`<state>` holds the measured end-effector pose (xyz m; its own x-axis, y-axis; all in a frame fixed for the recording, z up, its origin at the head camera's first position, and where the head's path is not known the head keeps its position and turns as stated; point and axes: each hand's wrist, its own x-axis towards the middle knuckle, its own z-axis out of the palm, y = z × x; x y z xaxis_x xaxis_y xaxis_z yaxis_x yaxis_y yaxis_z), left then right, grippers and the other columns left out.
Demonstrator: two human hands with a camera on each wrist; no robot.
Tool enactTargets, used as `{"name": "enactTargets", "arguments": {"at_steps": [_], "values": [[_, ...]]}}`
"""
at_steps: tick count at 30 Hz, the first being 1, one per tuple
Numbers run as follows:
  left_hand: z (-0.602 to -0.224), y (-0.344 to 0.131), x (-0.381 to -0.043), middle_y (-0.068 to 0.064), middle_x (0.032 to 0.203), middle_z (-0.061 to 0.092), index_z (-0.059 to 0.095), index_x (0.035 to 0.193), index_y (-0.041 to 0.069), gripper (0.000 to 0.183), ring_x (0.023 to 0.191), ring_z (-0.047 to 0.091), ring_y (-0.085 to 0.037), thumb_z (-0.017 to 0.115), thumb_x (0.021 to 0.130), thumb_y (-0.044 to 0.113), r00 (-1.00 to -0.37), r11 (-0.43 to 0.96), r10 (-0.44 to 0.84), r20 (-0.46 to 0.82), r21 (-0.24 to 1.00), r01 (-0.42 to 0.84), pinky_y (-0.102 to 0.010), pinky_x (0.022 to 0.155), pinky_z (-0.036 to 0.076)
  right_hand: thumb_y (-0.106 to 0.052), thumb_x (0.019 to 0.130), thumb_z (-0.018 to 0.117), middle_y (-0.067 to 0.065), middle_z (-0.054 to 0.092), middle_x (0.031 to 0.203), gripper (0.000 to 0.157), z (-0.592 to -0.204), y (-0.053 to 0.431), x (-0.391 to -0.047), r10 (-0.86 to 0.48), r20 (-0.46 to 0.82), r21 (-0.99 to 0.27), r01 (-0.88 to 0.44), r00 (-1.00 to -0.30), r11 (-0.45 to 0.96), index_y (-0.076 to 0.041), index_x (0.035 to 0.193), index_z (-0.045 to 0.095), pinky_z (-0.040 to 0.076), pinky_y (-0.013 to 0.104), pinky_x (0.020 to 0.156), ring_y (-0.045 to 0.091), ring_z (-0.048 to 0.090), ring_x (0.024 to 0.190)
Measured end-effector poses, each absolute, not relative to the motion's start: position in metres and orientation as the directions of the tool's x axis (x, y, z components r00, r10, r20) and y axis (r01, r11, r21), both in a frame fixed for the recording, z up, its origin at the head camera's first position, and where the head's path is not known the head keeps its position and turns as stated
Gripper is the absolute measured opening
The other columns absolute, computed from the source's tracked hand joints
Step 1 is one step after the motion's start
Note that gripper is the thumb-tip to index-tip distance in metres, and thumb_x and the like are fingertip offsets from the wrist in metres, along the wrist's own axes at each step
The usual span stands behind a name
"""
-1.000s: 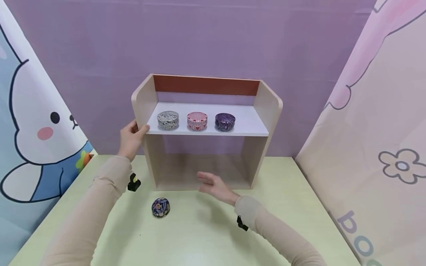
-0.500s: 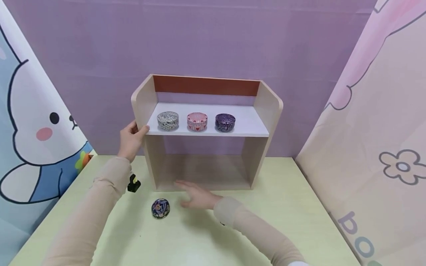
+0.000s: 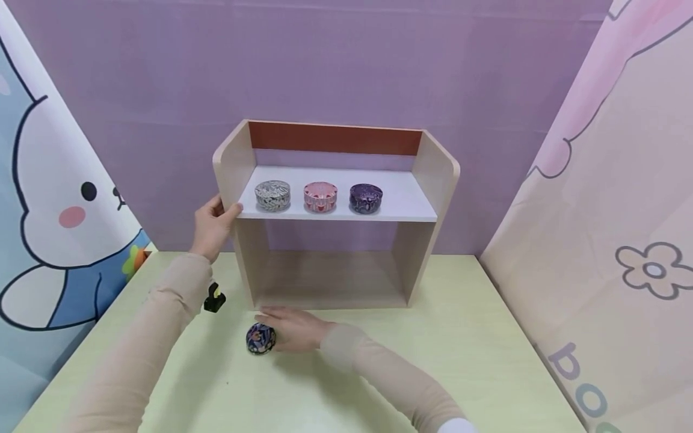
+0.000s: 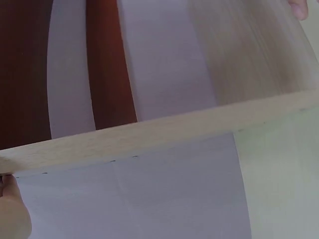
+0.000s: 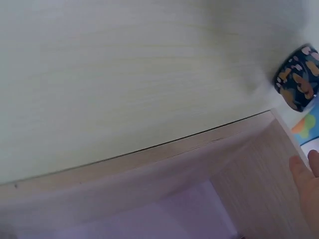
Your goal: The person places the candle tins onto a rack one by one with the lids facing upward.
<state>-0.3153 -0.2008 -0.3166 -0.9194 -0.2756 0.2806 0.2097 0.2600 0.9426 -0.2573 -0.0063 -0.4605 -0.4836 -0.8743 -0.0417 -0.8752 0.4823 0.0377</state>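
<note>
My left hand (image 3: 213,228) grips the left side panel of a small wooden shelf unit (image 3: 444,180), its thumb at the panel's front edge by the white middle shelf. In the left wrist view a fingertip of the left hand (image 4: 12,211) lies against that panel. A round tin with a dark blue floral pattern (image 3: 260,338) rests on the table before the unit's lower left corner. My right hand (image 3: 298,329) is right at this tin, fingers extended along its far side and spread from the thumb. In the right wrist view the floral tin (image 5: 300,79) shows apart from the visible fingers (image 5: 301,179).
On the white shelf stand a black-and-white tin (image 3: 273,196), a pink tin (image 3: 320,197) and a dark purple tin (image 3: 366,199) in a row. The pale table (image 3: 460,355) lies between a rabbit-print panel (image 3: 65,180) and a flower-print panel (image 3: 601,198). A purple backdrop (image 3: 346,60) hangs behind.
My right hand has moved left and slightly toward me, from before the unit's lower opening to the floral tin. The left hand keeps its grip; the tins stay put.
</note>
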Motion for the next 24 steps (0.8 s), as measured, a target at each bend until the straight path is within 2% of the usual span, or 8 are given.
{"name": "enactTargets", "arguments": {"at_steps": [3, 7, 13, 19, 22, 24], "values": [[-0.317, -0.201, -0.315, -0.017, 0.129, 0.051, 0.042, 0.138, 0.011, 0.053, 0.096, 0.05, -0.004, 0.056, 0.09, 0.028, -0.926, 0.261, -0.261, 0.273, 0.943, 0.204, -0.016, 0.08, 0.043, -0.029, 0.086, 0.063, 0.004, 0.023, 0.151, 0.072, -0.465, -0.011, -0.258, -0.909, -0.054, 0.161, -0.902, -0.414, 0.401, -0.019, 0.146, 0.024, 0.02, 0.024, 0.111, 0.016, 0.024, 0.138], [-0.317, -0.201, -0.315, -0.017, 0.13, 0.05, 0.041, 0.138, 0.011, 0.053, 0.099, 0.05, -0.006, 0.055, 0.09, 0.028, -0.93, 0.254, -0.259, 0.262, 0.947, 0.197, -0.018, 0.083, 0.043, -0.018, 0.092, 0.053, 0.001, 0.025, 0.15, 0.059, -0.471, -0.016, -0.257, -0.941, -0.043, 0.301, -0.903, -0.335, 0.308, -0.022, 0.145, 0.027, 0.02, 0.023, 0.111, 0.014, 0.024, 0.138], [-0.318, -0.204, -0.315, -0.015, 0.128, 0.05, 0.041, 0.138, 0.011, 0.054, 0.099, 0.05, -0.007, 0.056, 0.09, 0.031, -0.932, 0.271, -0.248, 0.265, 0.942, 0.196, -0.017, 0.082, 0.043, -0.01, 0.094, 0.048, -0.004, 0.015, 0.153, 0.063, -0.478, -0.025, -0.256, -0.936, -0.113, 0.427, -0.867, -0.333, 0.256, -0.025, 0.147, 0.019, 0.02, 0.027, 0.112, 0.011, 0.016, 0.14], [-0.318, -0.205, -0.314, -0.012, 0.13, 0.049, 0.039, 0.14, 0.015, 0.057, 0.104, 0.049, -0.01, 0.056, 0.089, 0.035, -0.938, 0.261, -0.242, 0.25, 0.947, 0.185, -0.027, 0.091, 0.043, -0.02, 0.1, 0.036, -0.006, 0.007, 0.154, 0.056, -0.482, -0.034, -0.255, -0.927, -0.186, 0.58, -0.797, -0.327, 0.165, -0.029, 0.148, 0.009, 0.018, 0.03, 0.113, 0.01, 0.011, 0.141], [-0.318, -0.205, -0.314, -0.013, 0.132, 0.048, 0.039, 0.14, 0.016, 0.057, 0.105, 0.048, -0.012, 0.055, 0.09, 0.035, -0.938, 0.256, -0.244, 0.245, 0.949, 0.181, -0.033, 0.096, 0.042, -0.028, 0.101, 0.027, -0.007, 0.008, 0.154, 0.05, -0.483, -0.039, -0.254, -0.928, -0.202, 0.631, -0.766, -0.313, 0.121, -0.03, 0.148, 0.009, 0.02, 0.032, 0.113, 0.01, 0.012, 0.14], [-0.318, -0.203, -0.315, -0.013, 0.131, 0.048, 0.039, 0.14, 0.015, 0.056, 0.105, 0.048, -0.012, 0.055, 0.09, 0.034, -0.937, 0.25, -0.249, 0.246, 0.951, 0.183, -0.033, 0.096, 0.042, -0.032, 0.101, 0.024, -0.007, 0.009, 0.154, 0.049, -0.485, -0.041, -0.255, -0.929, -0.202, 0.646, -0.755, -0.309, 0.111, -0.031, 0.147, 0.01, 0.022, 0.033, 0.112, 0.011, 0.013, 0.14]]}}
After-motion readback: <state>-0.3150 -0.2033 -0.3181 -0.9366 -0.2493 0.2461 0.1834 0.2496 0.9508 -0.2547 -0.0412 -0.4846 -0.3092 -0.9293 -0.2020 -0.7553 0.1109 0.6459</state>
